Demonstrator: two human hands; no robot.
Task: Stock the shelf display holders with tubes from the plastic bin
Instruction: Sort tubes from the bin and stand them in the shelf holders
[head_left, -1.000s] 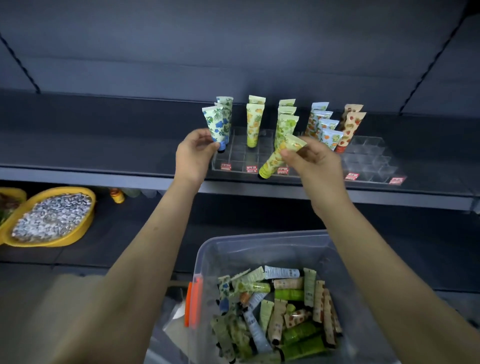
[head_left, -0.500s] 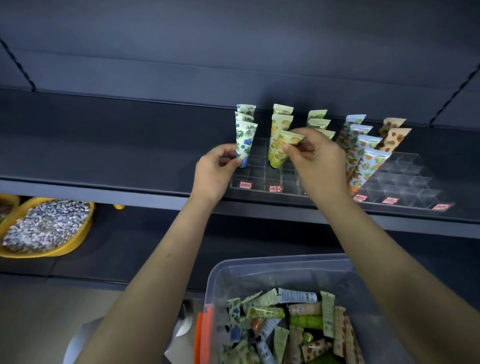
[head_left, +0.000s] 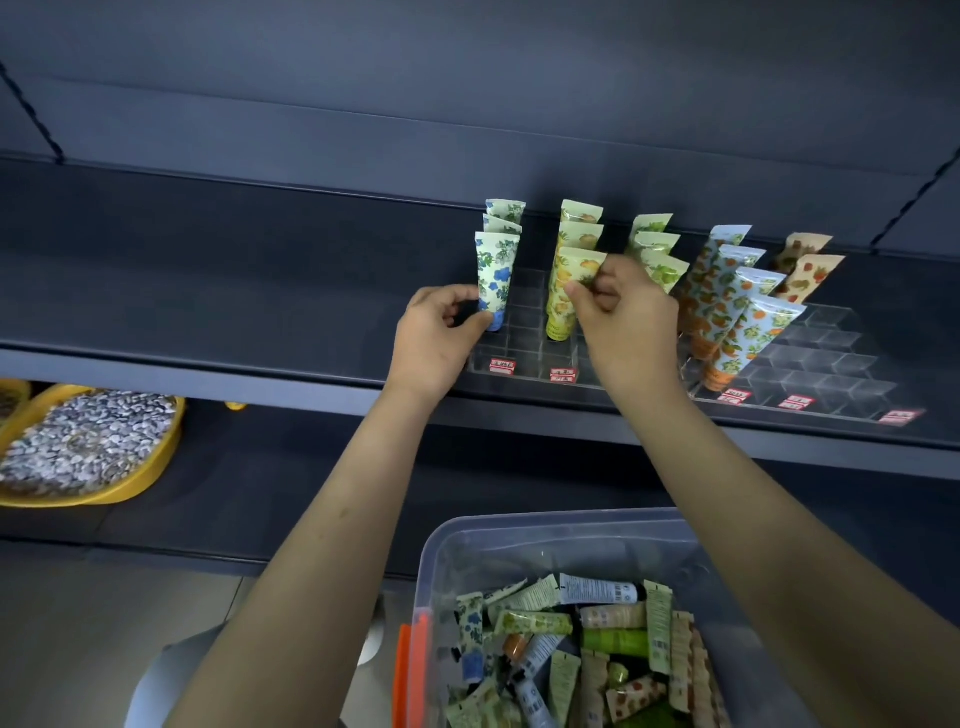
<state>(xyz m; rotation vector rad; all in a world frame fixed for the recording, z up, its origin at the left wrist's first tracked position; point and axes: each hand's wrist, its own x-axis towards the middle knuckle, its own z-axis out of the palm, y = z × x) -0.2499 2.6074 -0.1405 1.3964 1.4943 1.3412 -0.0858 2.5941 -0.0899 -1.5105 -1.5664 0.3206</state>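
Observation:
Clear plastic display holders stand on the dark shelf, with printed tubes upright in five columns. My left hand pinches the lower end of the front blue-flower tube in the leftmost column. My right hand pinches the front yellow fruit-print tube, which stands upright in the second column. The hand hides part of the green tubes behind it. Below, the clear plastic bin holds several loose tubes lying in a heap.
The shelf's front edge runs across the view under both wrists. A yellow basket of small grey-white pieces sits on the lower shelf at left. An orange latch is on the bin's left side. The right holder's front cells have no tubes.
My right hand carried the yellow tube from in front of the holder into the second column and stood it upright. My left hand stayed on the blue-flower tube.

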